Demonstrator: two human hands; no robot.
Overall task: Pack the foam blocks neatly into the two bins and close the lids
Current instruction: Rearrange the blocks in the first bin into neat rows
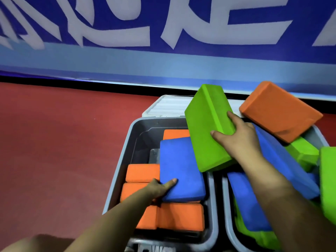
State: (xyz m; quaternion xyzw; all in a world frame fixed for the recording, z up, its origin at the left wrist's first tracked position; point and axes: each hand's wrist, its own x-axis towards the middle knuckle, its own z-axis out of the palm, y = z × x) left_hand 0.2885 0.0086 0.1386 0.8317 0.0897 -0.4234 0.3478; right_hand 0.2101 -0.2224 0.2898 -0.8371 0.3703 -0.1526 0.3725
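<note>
Two grey bins stand side by side on the red floor. The left bin (121, 160) holds several orange blocks (141, 172) laid flat and a blue block (180, 166) tilted on top. My left hand (161, 188) grips the blue block's near left corner, thumb on its top face. My right hand (238, 135) holds a green block (205, 128) tilted above the gap between the bins, thumb and forefinger spread on its faces. The right bin (227, 224) is piled with blue (272, 160), green (301, 151) and orange (278, 111) blocks that stick up over its rim.
A white ribbed lid (169, 105) lies open behind the left bin. A blue banner wall (163, 60) with white lettering runs close behind both bins. Red floor (63, 142) spreads to the left. Another green block (328, 182) stands at the right edge.
</note>
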